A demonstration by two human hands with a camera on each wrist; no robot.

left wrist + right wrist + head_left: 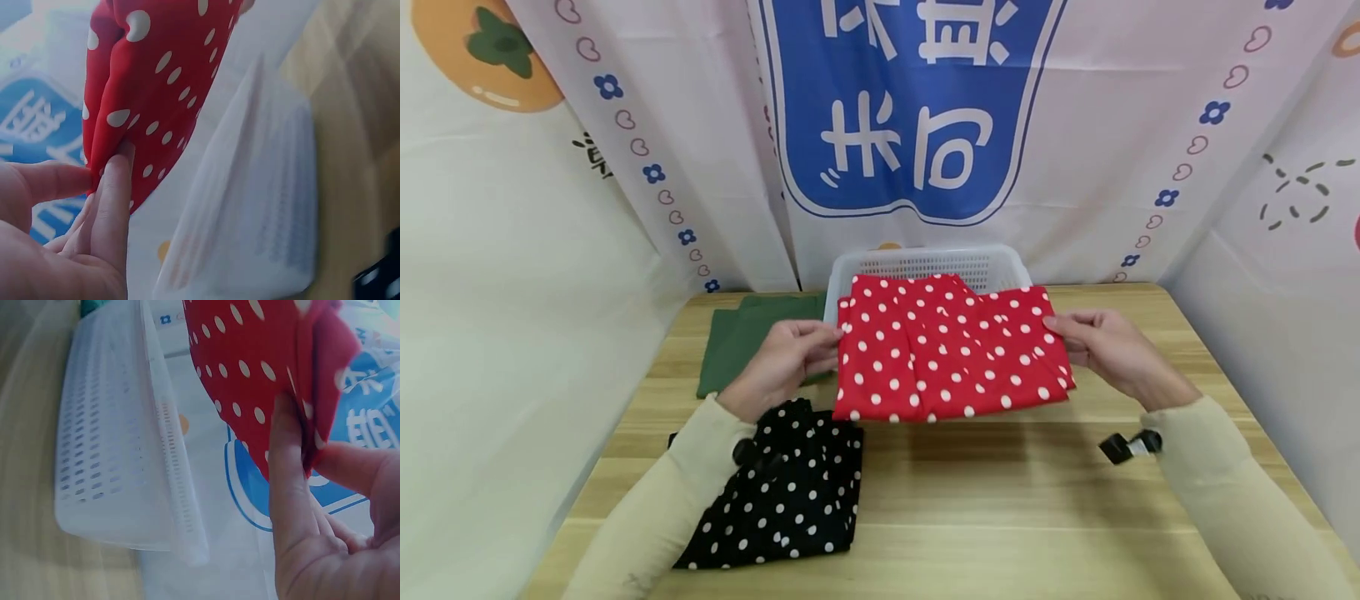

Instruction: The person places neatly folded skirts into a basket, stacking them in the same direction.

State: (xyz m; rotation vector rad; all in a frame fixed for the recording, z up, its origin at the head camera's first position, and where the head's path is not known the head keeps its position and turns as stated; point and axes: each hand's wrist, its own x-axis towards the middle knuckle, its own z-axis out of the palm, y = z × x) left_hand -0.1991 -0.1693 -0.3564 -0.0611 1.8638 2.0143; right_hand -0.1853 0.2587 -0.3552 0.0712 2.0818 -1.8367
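Note:
Both hands hold up a folded red cloth with white polka dots (955, 350) above the wooden table. At its left edge, my left hand (786, 358) pinches the cloth between thumb and fingers. My right hand (1097, 346) pinches the opposite edge the same way. Several folded layers show at the pinched side in the right wrist view, where the red cloth (250, 381) hangs from the fingers. Behind it stands a white perforated plastic basket (1011, 271), its front covered by the cloth in the head view.
A folded black cloth with white dots (790, 492) lies at the front left, partly under the left sleeve in view. Behind it is a folded green cloth (722, 346), beside the basket. White printed sheets (1090, 150) hang around the table (1000, 533) at the back and sides.

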